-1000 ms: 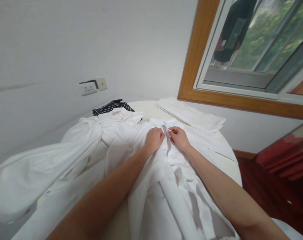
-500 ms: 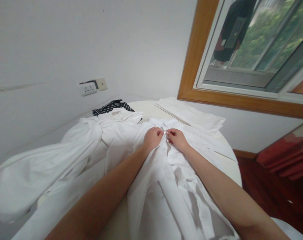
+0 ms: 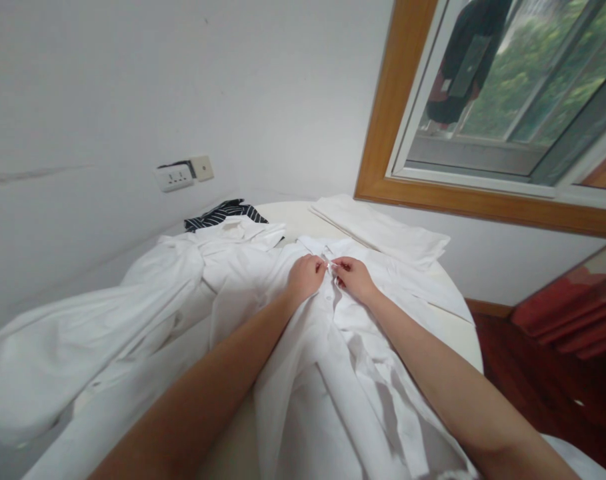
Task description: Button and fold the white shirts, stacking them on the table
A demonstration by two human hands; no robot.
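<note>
A white button-up shirt (image 3: 313,347) lies spread on the round table (image 3: 463,333), its lower part hanging toward me. Below its collar, my left hand (image 3: 307,275) pinches the edge of the front placket. My right hand (image 3: 353,277) pinches the facing edge, with its fingertips almost touching the left ones. A small white spot, perhaps a button, shows between the fingertips, too small to be sure. Further down the placket a button is faintly visible. Both hands are closed on the shirt's fabric.
On the left lies another white garment (image 3: 147,293) with long sleeves. A black striped cloth (image 3: 223,213) sits behind it. Folded white cloth (image 3: 383,230) rests at the table's back right. A wall socket (image 3: 175,178) and a wood-framed window (image 3: 403,87) are beyond. Red fabric (image 3: 577,300) hangs at the right.
Hardly anything differs. Both hands stay at the same place on the shirt's placket, with at most a slight shift of the fingertips.
</note>
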